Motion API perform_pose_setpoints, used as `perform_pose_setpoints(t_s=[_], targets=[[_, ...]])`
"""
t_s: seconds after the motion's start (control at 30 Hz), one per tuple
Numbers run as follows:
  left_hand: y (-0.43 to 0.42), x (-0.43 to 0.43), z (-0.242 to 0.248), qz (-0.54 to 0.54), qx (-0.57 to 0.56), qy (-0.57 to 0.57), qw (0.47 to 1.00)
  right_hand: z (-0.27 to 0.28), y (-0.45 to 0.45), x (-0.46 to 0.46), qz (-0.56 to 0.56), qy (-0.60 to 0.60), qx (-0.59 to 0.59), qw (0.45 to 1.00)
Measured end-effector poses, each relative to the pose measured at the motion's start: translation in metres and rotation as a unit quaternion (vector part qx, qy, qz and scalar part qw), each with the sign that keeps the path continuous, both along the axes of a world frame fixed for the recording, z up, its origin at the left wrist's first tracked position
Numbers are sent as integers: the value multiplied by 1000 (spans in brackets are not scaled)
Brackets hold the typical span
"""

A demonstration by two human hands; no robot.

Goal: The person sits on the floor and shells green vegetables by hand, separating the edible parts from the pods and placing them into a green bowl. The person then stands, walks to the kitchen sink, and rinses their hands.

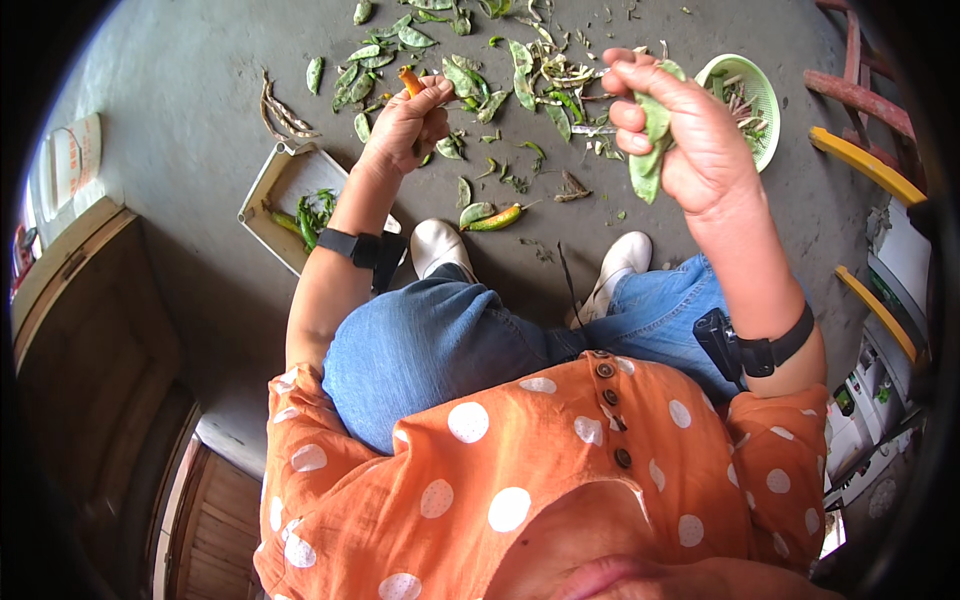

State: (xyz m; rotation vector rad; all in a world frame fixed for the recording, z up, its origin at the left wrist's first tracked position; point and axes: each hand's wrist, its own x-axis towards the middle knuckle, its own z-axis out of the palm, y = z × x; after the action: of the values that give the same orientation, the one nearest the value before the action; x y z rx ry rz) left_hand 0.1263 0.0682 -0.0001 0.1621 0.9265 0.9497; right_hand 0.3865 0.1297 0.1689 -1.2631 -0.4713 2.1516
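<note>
My left hand is closed around an orange chili pepper, whose end sticks up above the fist. Its thumb and fingertip meet close to a flat green bean pod; I cannot tell whether they touch it. Raised at the right, my right hand grips flat green bean pods against the palm, and their lower ends hang below the fingers. On the floor between and beyond the hands lie scattered bean pods, green peppers and dry trimmings. A green-and-orange pepper rests near my left shoe.
A pale green plastic basket with cut bean pieces stands behind my right hand. Left of my left shoe is a shallow white tray with green peppers. Dried pods lie beyond it. Red wooden stool legs edge the right side.
</note>
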Motion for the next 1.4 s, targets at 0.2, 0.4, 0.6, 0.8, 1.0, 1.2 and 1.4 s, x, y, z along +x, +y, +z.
perform_pose_setpoints(t_s=[0.2, 0.4, 0.6, 0.8, 1.0, 1.2, 1.4], targets=[[13, 12, 42, 13, 74, -180, 981, -6, -6, -18, 48, -41, 42, 997], [10, 23, 68, -3, 104, -197, 975, -6, -11, -30, 163, -136, 197, 957], [8, 40, 109, -65, 161, 46, 984, -13, -14, -40, 228, -309, 461, 800], [14, 28, 128, -158, 197, 159, 954, -3, -13, -34, 318, -320, 506, 735], [17, 28, 142, -110, 251, 226, 935, 16, -11, -41, 273, -204, 357, 870], [21, 32, 153, -89, 224, 137, 961, 30, -4, -38, 307, -176, 453, 819], [8, 27, 137, -79, 106, -69, 989, 25, -9, -37, 279, -231, 592, 720]])
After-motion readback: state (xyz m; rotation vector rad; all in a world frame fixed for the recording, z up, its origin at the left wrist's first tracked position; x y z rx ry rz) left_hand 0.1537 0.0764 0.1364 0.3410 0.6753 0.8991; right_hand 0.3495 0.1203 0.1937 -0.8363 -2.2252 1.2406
